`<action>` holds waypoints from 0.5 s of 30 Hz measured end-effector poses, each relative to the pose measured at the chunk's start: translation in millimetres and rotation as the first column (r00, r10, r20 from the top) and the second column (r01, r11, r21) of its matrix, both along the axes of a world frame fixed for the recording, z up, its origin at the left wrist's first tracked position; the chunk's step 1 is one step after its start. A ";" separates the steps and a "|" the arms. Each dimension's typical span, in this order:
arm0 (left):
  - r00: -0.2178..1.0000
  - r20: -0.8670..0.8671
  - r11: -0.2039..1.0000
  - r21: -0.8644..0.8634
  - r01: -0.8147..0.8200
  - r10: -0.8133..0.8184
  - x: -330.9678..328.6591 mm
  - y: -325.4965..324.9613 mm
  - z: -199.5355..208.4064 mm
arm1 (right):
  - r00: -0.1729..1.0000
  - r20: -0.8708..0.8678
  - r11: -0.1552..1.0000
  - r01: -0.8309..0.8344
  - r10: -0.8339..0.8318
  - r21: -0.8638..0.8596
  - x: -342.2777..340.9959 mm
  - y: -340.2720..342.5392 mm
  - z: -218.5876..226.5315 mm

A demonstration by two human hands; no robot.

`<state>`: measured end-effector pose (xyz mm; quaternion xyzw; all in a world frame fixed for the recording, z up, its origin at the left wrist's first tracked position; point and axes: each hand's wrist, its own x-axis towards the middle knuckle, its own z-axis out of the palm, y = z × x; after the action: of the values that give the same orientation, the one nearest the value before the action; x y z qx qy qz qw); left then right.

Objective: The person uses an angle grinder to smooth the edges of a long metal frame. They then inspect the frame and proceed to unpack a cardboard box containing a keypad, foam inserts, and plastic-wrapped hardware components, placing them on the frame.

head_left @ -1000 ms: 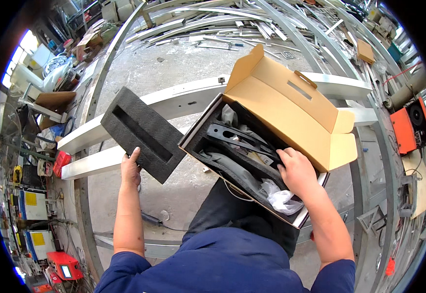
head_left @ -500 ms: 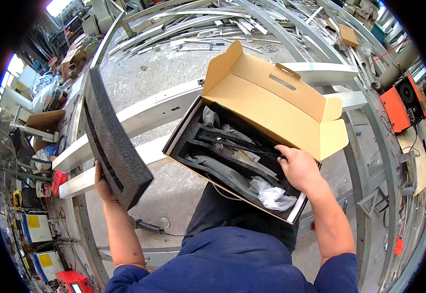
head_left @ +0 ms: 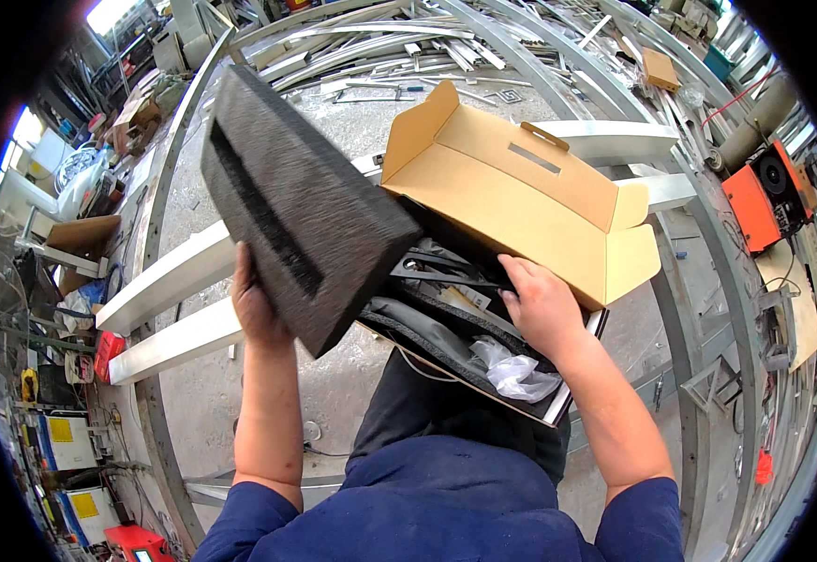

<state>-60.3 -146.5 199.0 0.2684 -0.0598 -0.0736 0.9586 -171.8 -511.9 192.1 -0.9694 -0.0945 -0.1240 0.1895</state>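
Just beyond left grip (head_left: 263,304), foam slab (head_left: 324,187) it pinches, right grip (head_left: 542,304) at box (head_left: 516,192), hold unclear

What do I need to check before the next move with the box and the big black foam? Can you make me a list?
1. Left hand has hold of the black foam slab: ok.
2. Lid is open: ok, it leans back from the box.
3. Whole inside of the box in sight: not ok, the slab blocks the view of its left end.
4. Right hand has a firm grip: cannot tell. It is at the open box, but whether it grips something is unclear.
5. Plastic bag is inside the box: ok, near its right end.
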 end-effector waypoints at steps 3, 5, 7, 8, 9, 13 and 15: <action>1.000 -0.005 1.000 0.008 -0.003 0.003 12.5 -20.8 -7.4 | 1.000 -0.002 0.989 -0.011 0.011 -0.145 10.9 11.1 -2.5; 1.000 -0.018 1.000 0.017 -0.011 0.011 13.0 -22.9 -5.3 | 0.996 0.059 0.980 -0.052 0.064 -0.191 19.9 16.4 0.2; 0.999 -0.006 0.999 -0.021 0.032 -0.032 15.8 -17.0 -7.3 | 0.997 -0.041 0.957 -0.074 0.065 -0.281 27.4 24.0 -0.7; 0.999 -0.006 0.999 -0.024 0.043 -0.043 16.0 -18.1 -6.6 | 0.994 -0.092 0.941 -0.090 0.063 -0.328 30.0 25.5 -1.4; 0.999 -0.006 0.998 -0.029 0.053 -0.053 15.8 -19.6 -4.1 | 0.998 -0.017 0.948 -0.057 0.055 -0.313 32.1 26.5 -7.0; 0.998 -0.017 0.998 -0.031 0.053 -0.053 17.1 -19.1 -5.0 | 0.997 -0.070 0.907 -0.004 -0.028 -0.422 33.3 27.1 -4.4; 0.999 -0.029 1.000 -0.011 0.026 -0.026 17.8 -16.8 -4.6 | 0.997 -0.047 0.899 0.032 -0.059 -0.438 31.7 25.1 4.5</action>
<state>-42.5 -163.3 194.4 0.2615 -0.0498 -0.0896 0.9597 -140.1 -486.8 196.6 -0.9924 -0.0916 -0.0753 -0.0327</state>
